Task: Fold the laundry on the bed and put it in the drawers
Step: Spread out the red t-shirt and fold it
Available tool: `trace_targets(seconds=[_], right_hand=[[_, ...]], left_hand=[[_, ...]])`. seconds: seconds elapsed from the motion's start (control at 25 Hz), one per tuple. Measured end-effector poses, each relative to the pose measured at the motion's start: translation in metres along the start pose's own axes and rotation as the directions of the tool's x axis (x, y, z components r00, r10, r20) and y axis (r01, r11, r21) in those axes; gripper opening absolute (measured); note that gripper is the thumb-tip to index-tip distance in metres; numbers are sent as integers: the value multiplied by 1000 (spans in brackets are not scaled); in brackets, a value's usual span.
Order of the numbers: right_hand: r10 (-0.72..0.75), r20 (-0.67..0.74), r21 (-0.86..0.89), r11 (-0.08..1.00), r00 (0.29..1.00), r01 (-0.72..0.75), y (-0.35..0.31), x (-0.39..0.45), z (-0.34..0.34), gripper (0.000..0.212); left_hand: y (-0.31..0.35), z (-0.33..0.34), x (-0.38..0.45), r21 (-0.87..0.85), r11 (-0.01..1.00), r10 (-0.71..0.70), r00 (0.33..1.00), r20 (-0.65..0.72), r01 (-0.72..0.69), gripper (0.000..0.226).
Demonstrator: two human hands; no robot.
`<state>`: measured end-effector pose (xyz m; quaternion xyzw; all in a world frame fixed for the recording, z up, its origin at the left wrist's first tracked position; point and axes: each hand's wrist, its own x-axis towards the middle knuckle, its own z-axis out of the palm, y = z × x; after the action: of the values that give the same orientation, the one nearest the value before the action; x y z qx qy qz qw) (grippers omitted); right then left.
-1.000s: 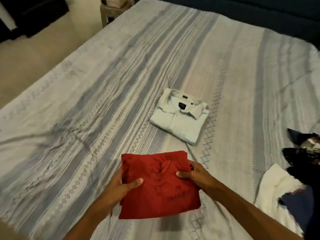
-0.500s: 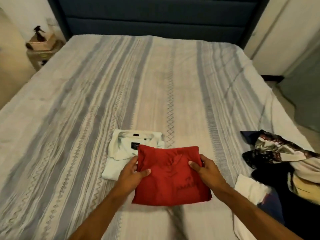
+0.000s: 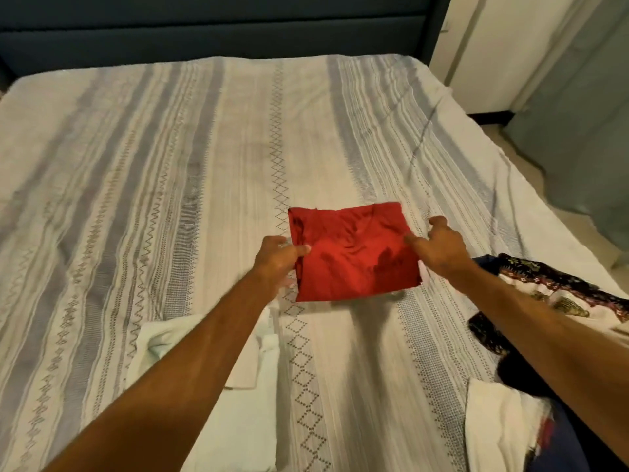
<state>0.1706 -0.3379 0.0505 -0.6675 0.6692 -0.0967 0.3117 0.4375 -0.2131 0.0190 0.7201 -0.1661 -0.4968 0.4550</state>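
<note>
Carried forward, red shirt (image 3: 354,253) stays gripped by both hands (image 3: 357,250).

Both hands (image 3: 357,257) have carried the folded red garment (image 3: 352,253) forward, past the white shirt (image 3: 245,403), arms outstretched

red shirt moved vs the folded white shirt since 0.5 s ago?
Yes. The red shirt, held by both hands, went from overlapping the white shirt to beyond it, toward the headboard.
</note>
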Motion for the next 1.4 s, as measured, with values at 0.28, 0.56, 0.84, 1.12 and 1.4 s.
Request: trace_targets(seconds=[0.28, 0.56, 0.84, 1.12, 1.4], right_hand=[[65, 370, 377, 901, 927, -214, 26, -111, 169, 24], [72, 637, 379, 838, 767, -393, -27, -190, 268, 77], [-117, 465, 514, 843, 878, -159, -74, -164, 241, 44], [-17, 445, 362, 918, 895, -162, -112, -46, 202, 56], [-270, 348, -7, 957, 898, 291, -11, -112, 211, 44]], left_hand=[[-102, -145, -51, 373, 890, 422, 786, -451, -264, 43], [-171, -249, -94, 172, 925, -309, 933, -182, 340, 56], [-128, -252, -64, 214, 974, -59, 994, -86, 76, 76], [-50, -229, 30, 200, 978, -34, 993, -109, 55, 108], [-143, -138, -13, 769, 631, 458, 851, -258, -106, 81]])
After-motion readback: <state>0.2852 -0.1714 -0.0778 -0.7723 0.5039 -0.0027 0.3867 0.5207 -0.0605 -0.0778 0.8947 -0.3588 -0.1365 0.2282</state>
